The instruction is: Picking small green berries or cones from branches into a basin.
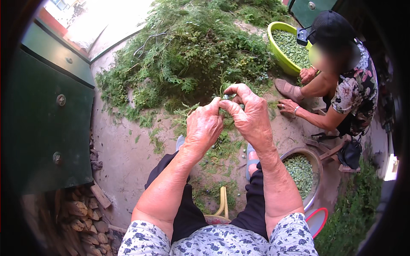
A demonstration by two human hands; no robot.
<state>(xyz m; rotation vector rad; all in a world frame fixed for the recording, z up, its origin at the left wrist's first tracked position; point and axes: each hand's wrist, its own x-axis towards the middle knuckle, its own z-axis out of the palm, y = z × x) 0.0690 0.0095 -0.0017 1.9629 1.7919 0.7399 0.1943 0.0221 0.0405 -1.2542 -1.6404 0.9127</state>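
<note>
In front of me, both hands are raised over the ground and meet at a leafy evergreen sprig point(184, 112). My left hand point(205, 126) is closed around its stem, and feathery green leaves stick out to the left. Thumb and bent forefinger of my right hand point(253, 116) pinch together at the sprig's tip, where small pale green cones point(226, 97) show. Some of the sprig is hidden behind the fingers. Just beyond lies a big heap of cut evergreen branches point(188, 51).
A co-worker point(350, 89) crouches at the right, beside a yellow-green basin point(276, 54) of cones. Nearer stands a metal basin point(319, 167) of cones, then a red-rimmed basin point(325, 222). Firewood point(85, 217) and a dark green metal door point(55, 115) flank the left.
</note>
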